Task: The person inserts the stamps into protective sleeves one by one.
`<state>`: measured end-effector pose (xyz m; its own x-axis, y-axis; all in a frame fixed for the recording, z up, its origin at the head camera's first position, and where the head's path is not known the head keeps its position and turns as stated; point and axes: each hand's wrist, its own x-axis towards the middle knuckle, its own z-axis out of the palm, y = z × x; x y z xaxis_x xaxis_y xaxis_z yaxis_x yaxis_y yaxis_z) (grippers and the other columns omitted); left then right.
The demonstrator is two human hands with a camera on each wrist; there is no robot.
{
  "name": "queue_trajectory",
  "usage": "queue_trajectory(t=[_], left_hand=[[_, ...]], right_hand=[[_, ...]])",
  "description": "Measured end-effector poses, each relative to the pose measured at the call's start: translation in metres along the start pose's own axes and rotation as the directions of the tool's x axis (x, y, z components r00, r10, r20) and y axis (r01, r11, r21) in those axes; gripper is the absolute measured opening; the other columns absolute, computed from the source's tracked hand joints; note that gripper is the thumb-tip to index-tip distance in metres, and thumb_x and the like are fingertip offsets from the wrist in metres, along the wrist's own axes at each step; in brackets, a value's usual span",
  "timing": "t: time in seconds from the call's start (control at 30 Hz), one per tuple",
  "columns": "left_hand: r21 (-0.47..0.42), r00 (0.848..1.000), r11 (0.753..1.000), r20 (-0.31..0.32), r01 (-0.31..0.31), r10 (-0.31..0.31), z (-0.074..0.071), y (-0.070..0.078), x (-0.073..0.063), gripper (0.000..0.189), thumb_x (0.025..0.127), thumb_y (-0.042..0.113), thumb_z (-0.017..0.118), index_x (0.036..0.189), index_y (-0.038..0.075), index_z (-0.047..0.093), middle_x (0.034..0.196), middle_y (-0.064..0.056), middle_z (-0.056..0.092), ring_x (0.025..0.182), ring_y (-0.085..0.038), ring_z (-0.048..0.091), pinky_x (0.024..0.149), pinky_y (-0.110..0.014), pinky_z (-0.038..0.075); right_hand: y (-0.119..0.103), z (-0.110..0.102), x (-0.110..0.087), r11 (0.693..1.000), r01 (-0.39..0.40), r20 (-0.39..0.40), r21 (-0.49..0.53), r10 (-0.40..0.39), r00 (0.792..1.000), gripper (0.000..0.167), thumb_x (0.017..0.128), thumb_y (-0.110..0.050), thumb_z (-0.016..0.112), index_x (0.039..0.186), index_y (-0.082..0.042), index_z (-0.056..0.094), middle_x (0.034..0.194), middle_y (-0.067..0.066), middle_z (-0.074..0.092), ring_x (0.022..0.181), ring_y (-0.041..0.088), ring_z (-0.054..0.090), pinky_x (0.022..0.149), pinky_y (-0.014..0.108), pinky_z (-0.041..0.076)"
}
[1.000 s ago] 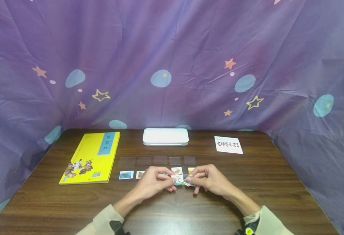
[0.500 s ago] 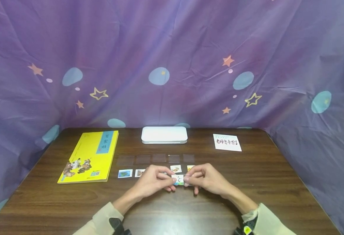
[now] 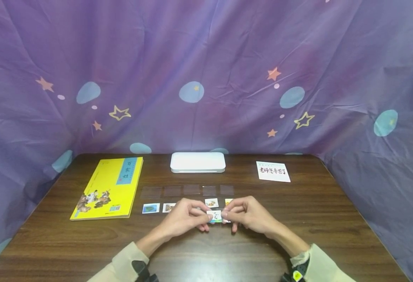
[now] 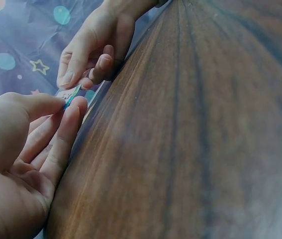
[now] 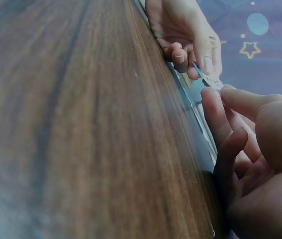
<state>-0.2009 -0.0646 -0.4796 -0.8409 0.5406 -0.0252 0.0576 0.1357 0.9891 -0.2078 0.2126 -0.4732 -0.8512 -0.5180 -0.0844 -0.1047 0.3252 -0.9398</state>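
Between both hands, just above the table's middle, is a small white picture card (image 3: 215,216) with dark marks and a blue-green lower edge. Thumb and fingers of my left hand (image 3: 187,215) pinch its left end. My right hand (image 3: 251,216) pinches at its right end, where a shiny clear bit of plastic (image 3: 227,221) shows by the fingertips. The left wrist view has the card (image 4: 71,96) nearly edge-on at the left thumb tip. In the right wrist view the card (image 5: 209,78) slants between the two hands' fingertips.
Behind the hands lie a row of small picture cards (image 3: 151,208), partly hidden, and a row of clear plastic sleeves (image 3: 191,190). A yellow book (image 3: 105,188) lies left, a white case (image 3: 197,162) at the back, a note card (image 3: 273,171) at right.
The right fingertips have come closer to the held card's right end; the crinkled clear plastic between them shows less than a second ago. The left hand keeps its pinch. The head view shifts slightly.
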Motion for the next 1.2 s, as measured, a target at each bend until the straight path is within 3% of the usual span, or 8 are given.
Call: queue_trajectory(t=[0.53,0.83,1.2], left_hand=[[0.079,0.998,0.996,0.050,-0.033,0.029,0.0029,0.0006,-0.0005,0.022,0.104,0.019,0.074,0.118,0.002,0.075,0.102,-0.015,0.084,0.081,-0.017,0.079,0.076,-0.029,0.068],[0.031,0.995,0.999,0.096,-0.042,0.039,-0.0042,0.0015,0.0006,0.020,0.107,0.018,0.069,0.111,-0.001,0.073,0.102,-0.018,0.082,0.086,-0.020,0.080,0.080,-0.033,0.069],[0.077,0.990,0.994,0.128,-0.077,0.066,-0.0048,-0.0013,0.0018,0.018,0.108,0.019,0.069,0.112,0.003,0.074,0.102,-0.015,0.082,0.085,-0.017,0.079,0.080,-0.032,0.069]], right_hand=[[-0.0004,0.0032,-0.0007,0.999,0.021,0.002,-0.040,-0.021,1.000,0.019,0.102,-0.029,0.077,0.108,-0.011,0.078,0.088,0.013,0.082,0.062,0.017,0.074,0.046,0.017,0.042],[0.0005,0.0013,0.0004,0.999,0.017,-0.017,-0.034,-0.017,1.000,0.022,0.101,-0.030,0.078,0.110,-0.010,0.078,0.088,0.014,0.082,0.062,0.018,0.074,0.046,0.017,0.041],[0.0013,0.0038,0.0003,0.999,0.014,-0.001,-0.035,-0.014,1.000,0.019,0.102,-0.033,0.077,0.109,-0.015,0.079,0.085,0.008,0.082,0.065,0.019,0.076,0.048,0.015,0.042]])
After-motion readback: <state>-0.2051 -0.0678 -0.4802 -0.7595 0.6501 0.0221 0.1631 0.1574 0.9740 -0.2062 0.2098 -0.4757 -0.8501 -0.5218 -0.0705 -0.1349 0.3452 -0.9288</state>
